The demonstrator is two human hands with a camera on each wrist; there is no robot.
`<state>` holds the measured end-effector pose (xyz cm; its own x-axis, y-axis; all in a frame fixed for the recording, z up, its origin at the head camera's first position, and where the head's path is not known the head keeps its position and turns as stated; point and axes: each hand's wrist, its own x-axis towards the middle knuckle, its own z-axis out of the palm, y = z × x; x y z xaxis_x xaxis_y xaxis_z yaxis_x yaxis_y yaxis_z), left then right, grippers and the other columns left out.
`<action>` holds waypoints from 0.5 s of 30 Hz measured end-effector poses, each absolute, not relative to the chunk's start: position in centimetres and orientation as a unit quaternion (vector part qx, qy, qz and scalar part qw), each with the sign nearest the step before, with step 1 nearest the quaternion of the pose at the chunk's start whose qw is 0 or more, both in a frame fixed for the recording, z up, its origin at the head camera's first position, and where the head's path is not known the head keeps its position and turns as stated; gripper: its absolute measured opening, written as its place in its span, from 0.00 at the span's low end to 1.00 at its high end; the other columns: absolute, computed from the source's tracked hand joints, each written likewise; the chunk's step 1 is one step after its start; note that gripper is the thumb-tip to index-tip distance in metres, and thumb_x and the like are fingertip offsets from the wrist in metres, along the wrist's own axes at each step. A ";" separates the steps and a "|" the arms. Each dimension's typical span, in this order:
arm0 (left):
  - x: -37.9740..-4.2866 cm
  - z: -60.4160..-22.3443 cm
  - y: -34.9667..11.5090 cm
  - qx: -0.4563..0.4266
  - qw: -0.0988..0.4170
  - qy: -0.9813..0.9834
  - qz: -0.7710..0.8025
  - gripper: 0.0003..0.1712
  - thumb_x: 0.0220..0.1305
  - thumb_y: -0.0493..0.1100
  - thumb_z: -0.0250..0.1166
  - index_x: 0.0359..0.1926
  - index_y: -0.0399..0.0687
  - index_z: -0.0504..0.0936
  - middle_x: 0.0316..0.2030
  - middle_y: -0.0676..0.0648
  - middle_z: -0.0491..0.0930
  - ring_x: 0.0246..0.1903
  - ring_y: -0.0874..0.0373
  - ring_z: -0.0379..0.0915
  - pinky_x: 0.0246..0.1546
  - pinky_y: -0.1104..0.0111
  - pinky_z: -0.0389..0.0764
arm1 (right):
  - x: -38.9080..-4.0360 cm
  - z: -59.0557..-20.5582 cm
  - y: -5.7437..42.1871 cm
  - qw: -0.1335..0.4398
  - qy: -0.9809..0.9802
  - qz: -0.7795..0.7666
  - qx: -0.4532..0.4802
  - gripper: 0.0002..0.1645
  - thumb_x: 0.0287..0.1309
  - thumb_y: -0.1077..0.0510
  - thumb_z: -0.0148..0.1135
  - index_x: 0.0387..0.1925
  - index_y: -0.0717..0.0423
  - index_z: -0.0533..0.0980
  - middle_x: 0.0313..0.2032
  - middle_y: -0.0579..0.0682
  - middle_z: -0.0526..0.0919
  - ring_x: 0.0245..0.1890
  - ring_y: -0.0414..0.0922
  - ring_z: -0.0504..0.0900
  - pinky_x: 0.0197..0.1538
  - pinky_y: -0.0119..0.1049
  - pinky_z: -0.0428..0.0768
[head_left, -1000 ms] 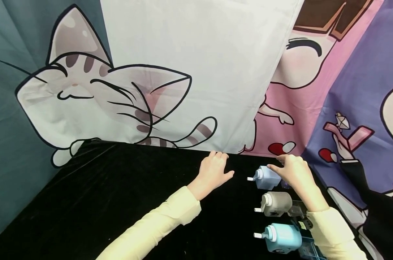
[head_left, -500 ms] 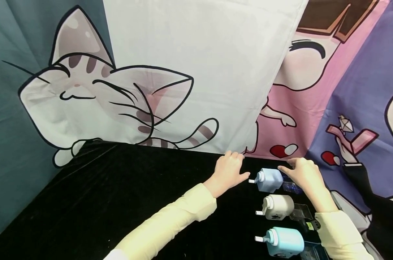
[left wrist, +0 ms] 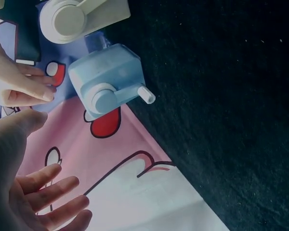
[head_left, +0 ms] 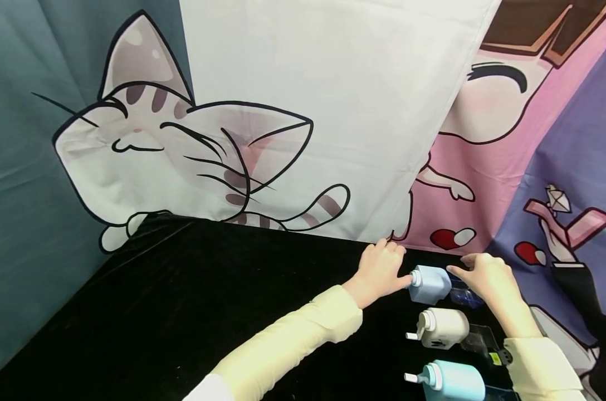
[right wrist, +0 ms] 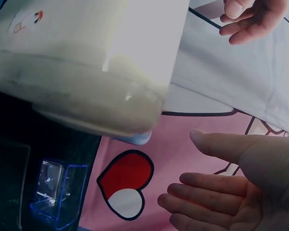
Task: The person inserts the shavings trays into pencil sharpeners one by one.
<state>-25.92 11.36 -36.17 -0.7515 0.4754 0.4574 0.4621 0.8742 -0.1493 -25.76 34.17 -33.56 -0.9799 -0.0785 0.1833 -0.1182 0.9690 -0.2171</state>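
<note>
A light blue hand-crank device (head_left: 430, 285), resembling a pencil sharpener, lies on the black cloth at the right in the head view. My left hand (head_left: 380, 272) is just left of it, thumb stretched over its crank in that view, fingers loosely bent and holding nothing. On its other side, my right hand (head_left: 489, 281) hovers with thumb and fingers apart, also holding nothing. The left wrist view shows the blue device's white-tipped crank (left wrist: 145, 95). Nearer me are a cream device (head_left: 445, 328) of the same kind and a turquoise one (head_left: 457, 383).
Beside the devices lie clear boxes, one with blue edges (head_left: 465, 296), another colourless (head_left: 479, 338). A small dark object (head_left: 504, 356) with a green label is by my right sleeve. Printed fabric (head_left: 283, 67) hangs as a wall behind the black cloth (head_left: 182, 312).
My left hand has moved right, up to the blue device's crank. My right hand has shifted slightly right, uncovering the blue-edged box. The head view has turned a little left.
</note>
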 end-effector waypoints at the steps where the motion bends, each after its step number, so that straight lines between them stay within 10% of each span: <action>1: -25.9 -36.2 11.6 -0.251 0.245 -0.936 0.015 0.30 0.49 0.71 0.56 0.43 0.57 0.75 0.37 0.58 0.76 0.37 0.62 0.66 0.29 0.72 0.69 | -25.8 -33.6 34.3 0.087 -0.988 0.114 0.049 0.35 0.50 0.42 0.62 0.42 0.74 0.74 0.40 0.73 0.77 0.38 0.70 0.73 0.40 0.63 0.69; 15: -26.9 -37.5 13.6 -0.265 0.211 -0.940 0.040 0.30 0.51 0.72 0.53 0.49 0.62 0.74 0.42 0.62 0.75 0.42 0.65 0.65 0.35 0.73 0.68 | -26.2 -34.5 35.6 0.072 -0.991 0.111 0.038 0.35 0.50 0.43 0.62 0.42 0.74 0.74 0.41 0.72 0.77 0.39 0.70 0.71 0.39 0.63 0.69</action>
<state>-26.94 13.61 -37.53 -0.7701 0.5152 0.3763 0.4812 0.8563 -0.1875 -26.23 35.57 -34.54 -0.9868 -0.0586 0.1510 -0.0906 0.9726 -0.2141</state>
